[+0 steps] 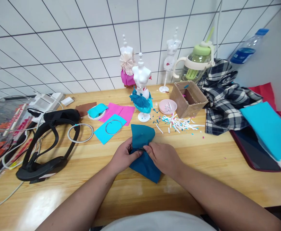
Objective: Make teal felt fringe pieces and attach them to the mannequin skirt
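A folded piece of dark teal fabric (145, 165) is held up over the wooden table in front of me. My left hand (124, 154) is closed on its left edge, thumb on top. My right hand (163, 157) is closed at the fabric's right side, around a slim dark tool (141, 149) whose tip lies across the fold; its kind is hard to make out. Just beyond stands a small white dress form (142, 75) wearing a teal fringed skirt (141, 101). A bright blue sheet (101, 134) with a metal ring (113, 127) on it lies to the left.
White paper strips (179, 123) are strewn near a pink dish (168, 106) and a cardboard box (188, 99). Two more dress forms (127, 61) stand behind. A black headset strap (48, 147) and cables lie left; a plaid cloth (224, 96) and dark tablet (258, 150) lie right.
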`<state>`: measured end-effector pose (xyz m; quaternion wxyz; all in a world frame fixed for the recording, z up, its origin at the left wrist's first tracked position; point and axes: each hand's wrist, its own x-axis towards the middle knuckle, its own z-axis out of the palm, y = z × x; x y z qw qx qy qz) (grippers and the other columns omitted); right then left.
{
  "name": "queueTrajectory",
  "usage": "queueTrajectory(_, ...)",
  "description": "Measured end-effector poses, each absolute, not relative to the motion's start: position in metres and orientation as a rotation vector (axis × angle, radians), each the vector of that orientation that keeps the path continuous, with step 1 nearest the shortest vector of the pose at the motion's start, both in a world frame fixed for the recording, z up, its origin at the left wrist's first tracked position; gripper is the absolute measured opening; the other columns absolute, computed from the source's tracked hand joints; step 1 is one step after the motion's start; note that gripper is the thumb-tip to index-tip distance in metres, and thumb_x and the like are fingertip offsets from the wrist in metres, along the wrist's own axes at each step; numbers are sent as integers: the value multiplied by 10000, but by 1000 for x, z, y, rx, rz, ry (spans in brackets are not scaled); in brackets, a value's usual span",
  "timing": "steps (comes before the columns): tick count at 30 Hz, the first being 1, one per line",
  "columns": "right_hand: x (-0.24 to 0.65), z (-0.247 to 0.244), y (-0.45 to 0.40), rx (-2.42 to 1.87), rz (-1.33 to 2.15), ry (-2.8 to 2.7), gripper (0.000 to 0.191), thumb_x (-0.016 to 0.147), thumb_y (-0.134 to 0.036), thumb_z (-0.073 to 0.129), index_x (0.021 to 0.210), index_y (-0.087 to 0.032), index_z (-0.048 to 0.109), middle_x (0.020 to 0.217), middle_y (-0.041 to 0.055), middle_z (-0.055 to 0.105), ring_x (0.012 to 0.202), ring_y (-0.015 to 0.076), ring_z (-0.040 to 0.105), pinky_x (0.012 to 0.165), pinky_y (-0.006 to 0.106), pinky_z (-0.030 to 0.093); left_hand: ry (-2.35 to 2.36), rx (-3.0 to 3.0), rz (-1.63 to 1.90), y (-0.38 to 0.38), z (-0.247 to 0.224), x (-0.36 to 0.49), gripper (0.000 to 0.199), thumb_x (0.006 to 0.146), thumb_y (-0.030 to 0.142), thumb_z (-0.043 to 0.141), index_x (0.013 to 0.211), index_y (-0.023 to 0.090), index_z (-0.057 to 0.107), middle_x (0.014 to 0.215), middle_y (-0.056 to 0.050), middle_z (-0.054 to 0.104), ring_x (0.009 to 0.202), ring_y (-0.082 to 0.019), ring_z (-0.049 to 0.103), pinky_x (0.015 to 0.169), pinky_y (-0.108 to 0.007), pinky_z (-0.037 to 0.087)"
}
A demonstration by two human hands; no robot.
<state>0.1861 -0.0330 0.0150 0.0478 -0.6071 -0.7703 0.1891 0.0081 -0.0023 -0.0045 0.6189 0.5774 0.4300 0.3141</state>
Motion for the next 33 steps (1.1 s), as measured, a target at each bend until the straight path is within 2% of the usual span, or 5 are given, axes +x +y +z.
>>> queueTrajectory(21, 183, 16, -34, -1817, 492, -2371, 450, 1008, -459, 212, 861, -213, 558, 824, 33, 690, 742, 192, 646, 568, 284, 311, 1071, 1446, 654, -3, -4, 11, 369, 724, 267, 677, 1062, 155, 577, 1036, -67, 695, 949, -247, 639, 836, -353, 502)
queueTrajectory(27, 184, 16, -34, -1830, 449, -2374, 449, 1004, -473, 227, 849, -214, 559, 818, 31, 687, 742, 197, 642, 552, 288, 284, 1066, 1493, 625, -4, -4, 11, 298, 746, 261, 661, 1011, 151, 581, 1022, -71, 689, 946, -244, 636, 839, -359, 503)
queueTrajectory(33, 184, 16, -33, -1833, 448, -2372, 438, 1006, -459, 249, 832, -212, 567, 808, 27, 693, 742, 194, 647, 557, 288, 283, 1033, 1508, 623, -4, -7, 11, 348, 756, 239, 655, 1083, 146, 577, 1126, -95, 675, 1016, -254, 627, 887, -373, 491)
